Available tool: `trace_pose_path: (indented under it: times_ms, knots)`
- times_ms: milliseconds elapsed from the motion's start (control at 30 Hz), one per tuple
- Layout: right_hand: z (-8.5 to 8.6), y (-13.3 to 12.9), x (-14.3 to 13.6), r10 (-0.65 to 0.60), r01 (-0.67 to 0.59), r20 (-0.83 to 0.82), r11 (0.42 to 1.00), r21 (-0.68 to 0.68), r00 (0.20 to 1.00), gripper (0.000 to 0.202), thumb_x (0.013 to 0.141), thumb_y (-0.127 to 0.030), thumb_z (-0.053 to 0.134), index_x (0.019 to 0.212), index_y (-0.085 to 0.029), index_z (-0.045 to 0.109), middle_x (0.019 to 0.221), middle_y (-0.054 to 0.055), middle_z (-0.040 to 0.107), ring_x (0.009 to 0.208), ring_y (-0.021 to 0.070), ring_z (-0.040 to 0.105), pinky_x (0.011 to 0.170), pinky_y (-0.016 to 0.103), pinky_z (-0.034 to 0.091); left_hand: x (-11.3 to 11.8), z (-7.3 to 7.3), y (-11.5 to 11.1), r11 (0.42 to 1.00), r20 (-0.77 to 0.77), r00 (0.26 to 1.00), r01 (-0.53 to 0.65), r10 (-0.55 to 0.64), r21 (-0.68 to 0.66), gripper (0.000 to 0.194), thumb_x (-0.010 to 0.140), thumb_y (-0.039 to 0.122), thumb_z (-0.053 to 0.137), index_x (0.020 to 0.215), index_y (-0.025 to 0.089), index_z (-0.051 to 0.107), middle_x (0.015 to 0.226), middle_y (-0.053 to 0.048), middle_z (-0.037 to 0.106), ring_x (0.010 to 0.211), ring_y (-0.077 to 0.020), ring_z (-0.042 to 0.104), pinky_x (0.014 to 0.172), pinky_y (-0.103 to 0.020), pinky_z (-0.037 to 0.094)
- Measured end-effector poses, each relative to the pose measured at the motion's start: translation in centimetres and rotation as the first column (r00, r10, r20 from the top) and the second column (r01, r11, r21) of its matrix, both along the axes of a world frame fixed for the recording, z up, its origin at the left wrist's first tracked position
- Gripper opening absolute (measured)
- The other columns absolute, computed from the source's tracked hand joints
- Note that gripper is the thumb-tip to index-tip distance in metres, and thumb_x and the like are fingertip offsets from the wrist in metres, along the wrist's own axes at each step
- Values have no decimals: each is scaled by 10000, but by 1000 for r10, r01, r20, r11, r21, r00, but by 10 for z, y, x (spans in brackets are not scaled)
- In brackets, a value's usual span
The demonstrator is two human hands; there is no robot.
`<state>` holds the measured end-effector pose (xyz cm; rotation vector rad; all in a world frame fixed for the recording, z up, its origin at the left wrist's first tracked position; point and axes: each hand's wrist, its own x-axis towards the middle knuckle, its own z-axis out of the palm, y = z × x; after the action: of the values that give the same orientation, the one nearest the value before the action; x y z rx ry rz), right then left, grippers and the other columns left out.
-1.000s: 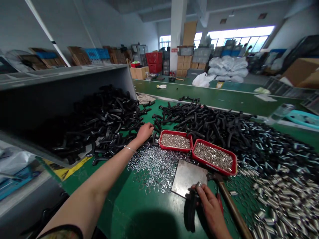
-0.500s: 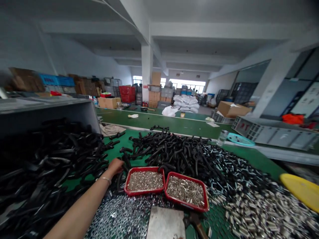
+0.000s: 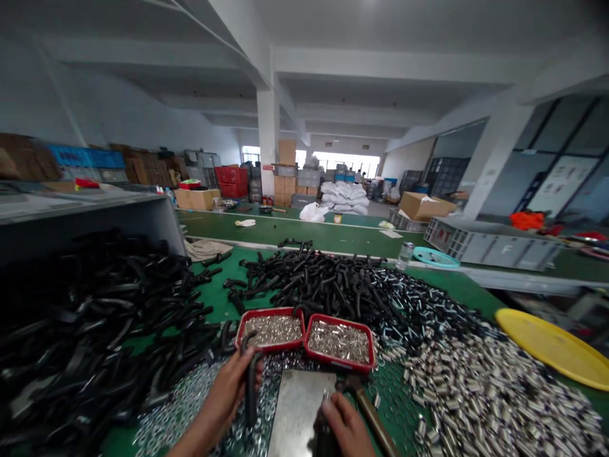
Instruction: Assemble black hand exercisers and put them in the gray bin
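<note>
My left hand [image 3: 230, 388] is closed round a curved black handle-like part [image 3: 250, 387], held upright over a spread of small metal rings [image 3: 185, 400]. Over the right edge of a flat metal plate [image 3: 302, 397], my right hand [image 3: 349, 426] pinches a dark part [image 3: 322, 435]; its lower end is cut off by the frame and its kind is unclear. A hammer [image 3: 368, 409] lies right beside that hand. Beyond the plate stand two red trays, the left one [image 3: 270, 348] with tiny metal pieces, the right one [image 3: 339, 364] with small metal pins.
Black parts heap up on the left [image 3: 157, 317] and at the centre [image 3: 323, 279]. Silver cylinders [image 3: 495, 393] and bolts [image 3: 413, 298] cover the right. A yellow lid [image 3: 547, 346], a glass jar [image 3: 405, 256] and a grey crate [image 3: 495, 244] stand farther out.
My left hand has come back from the black parts left of the trays toward the plate, bringing one curved part. My right hand has risen into view with a dark part. The view has shifted slightly.
</note>
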<state>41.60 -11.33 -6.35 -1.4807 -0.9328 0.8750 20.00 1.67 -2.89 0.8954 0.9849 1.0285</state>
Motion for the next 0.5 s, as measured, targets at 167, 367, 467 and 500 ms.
trace_pose_path:
  times_ms: [167,367,467,500]
  knots:
    - [32,6,17,141,-142,453,989,-33,880,325,942,-500,461,917,-209,603,777,30,649,721,208,609,711,306,430,58,-14,-70,964,-181,949,265,-260,2,410,870,544,544,1053,177,567,602,9,635,468,-138,575,460,-220,437]
    - [37,17,28,201,-197,599,978,-74,775,254,991,-422,412,953,-219,559,832,56,677,766,227,643,714,299,422,84,-19,-61,932,-290,892,363,-346,4,457,923,582,421,1032,164,571,487,19,576,373,-142,508,391,-219,386]
    - [35,17,30,216,-213,621,974,-80,753,239,1000,-408,412,923,-225,544,806,50,670,746,221,645,699,288,420,89,-19,-61,922,-317,879,386,-355,39,449,941,575,394,1018,166,566,466,29,555,363,-141,496,379,-216,375]
    - [35,17,30,220,-217,626,973,-82,749,239,1003,-406,411,910,-226,539,798,48,667,738,220,643,695,287,418,90,-19,-62,918,-328,874,394,-358,48,442,949,568,384,1009,168,563,460,35,545,358,-139,488,375,-216,372]
